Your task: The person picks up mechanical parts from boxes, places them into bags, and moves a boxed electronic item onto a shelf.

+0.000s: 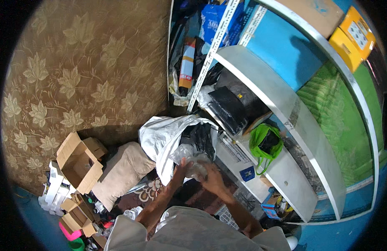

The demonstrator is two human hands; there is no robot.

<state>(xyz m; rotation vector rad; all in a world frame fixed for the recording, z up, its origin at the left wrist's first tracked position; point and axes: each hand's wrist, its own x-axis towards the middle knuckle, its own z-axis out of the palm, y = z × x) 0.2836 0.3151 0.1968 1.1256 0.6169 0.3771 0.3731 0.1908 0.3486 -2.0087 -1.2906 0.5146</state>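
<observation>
Between my two hands is a crumpled piece of transparent plastic (196, 168), at the mouth of a large white sack (158, 134). My left hand (182, 170) grips its left side, close to the sack's hanging edge. From the right, my right hand (211, 178) has its fingers closed around the same plastic, a little blurred. Inside the open sack, beyond my hands, lie black plastic bags (198, 139) and more see-through plastic. What the transparent plastic is, a bag or a container, I cannot make out.
To the right stands a metal shelf rack (281, 104) holding a black wrapped package (229, 109) and a green bag (260, 144). A beige cushion (123, 169) leans left of the sack, beside open cardboard boxes (78, 167). A patterned brown wall (89, 62) rises behind.
</observation>
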